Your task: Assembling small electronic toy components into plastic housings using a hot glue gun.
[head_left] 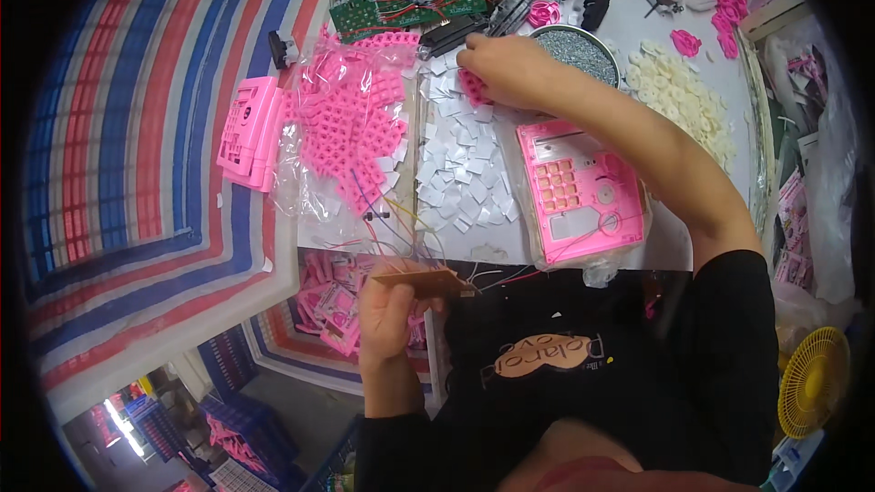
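Observation:
My left hand [386, 314] grips a brown circuit board [421, 284] by its edge, above the table's front edge. Several thin coloured wires trail from that board. My right hand [507, 71] reaches across the table with its fingers curled, beside the black strips at the back. A pink keypad piece [472, 87] shows under its palm side and looks held there; the fingertips are partly hidden. Below the right forearm, a pink plastic housing [580, 191] with keypad openings lies on clear plastic, a thin wire looped over it.
White square pieces [463, 173] lie beside a pile of pink keypads [355, 118]. A pink assembled case [248, 135] stands at the left. Behind are green circuit boards [410, 0] and a round tin of screws [576, 53]. Cream pieces [679, 96] spread right; a yellow fan [813, 383] stands lower right.

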The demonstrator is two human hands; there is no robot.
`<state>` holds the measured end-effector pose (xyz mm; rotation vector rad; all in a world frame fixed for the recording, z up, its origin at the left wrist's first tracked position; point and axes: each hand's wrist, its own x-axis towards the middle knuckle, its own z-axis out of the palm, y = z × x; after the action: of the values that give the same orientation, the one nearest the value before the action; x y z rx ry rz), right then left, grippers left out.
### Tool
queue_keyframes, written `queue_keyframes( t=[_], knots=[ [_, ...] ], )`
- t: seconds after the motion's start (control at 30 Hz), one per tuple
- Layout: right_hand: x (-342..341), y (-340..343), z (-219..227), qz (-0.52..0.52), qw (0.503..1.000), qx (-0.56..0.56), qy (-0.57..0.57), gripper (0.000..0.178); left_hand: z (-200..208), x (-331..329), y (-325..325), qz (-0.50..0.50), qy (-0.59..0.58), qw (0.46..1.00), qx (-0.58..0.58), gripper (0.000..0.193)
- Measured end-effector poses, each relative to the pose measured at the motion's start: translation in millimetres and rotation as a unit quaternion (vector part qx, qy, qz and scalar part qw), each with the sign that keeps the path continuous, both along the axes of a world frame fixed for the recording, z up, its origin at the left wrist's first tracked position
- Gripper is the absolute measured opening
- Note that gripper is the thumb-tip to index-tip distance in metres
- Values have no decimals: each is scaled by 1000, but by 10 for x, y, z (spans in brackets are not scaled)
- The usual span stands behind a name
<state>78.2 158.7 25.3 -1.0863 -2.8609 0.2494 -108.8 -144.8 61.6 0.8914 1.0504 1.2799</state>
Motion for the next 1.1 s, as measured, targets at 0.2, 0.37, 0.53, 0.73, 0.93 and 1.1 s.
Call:
queue_keyframes(
  t=[0.2,0.37,0.53,0.73,0.93,1.1],
  knots=[
    [656,-619,315,92,949,32,299,25,-156,20,-96,-62,-130,989,-22,32],
    [1168,-1136,459,83,932,16,353,33,-64,191,52,-203,-351,914,35,27],
    [1502,-1466,732,88,937,-117,317,31,-88,363,504,-477,-554,644,227,37],
    [1321,-1239,488,-16,930,-295,220,20,-39,363,246,-53,-150,982,-97,37],
    [1110,-1006,245,-29,944,-284,165,24,-192,366,237,-29,-137,983,-120,38],
    [1167,-1310,362,55,983,-28,176,55,-217,449,226,3,-56,994,-98,28]
  ],
)
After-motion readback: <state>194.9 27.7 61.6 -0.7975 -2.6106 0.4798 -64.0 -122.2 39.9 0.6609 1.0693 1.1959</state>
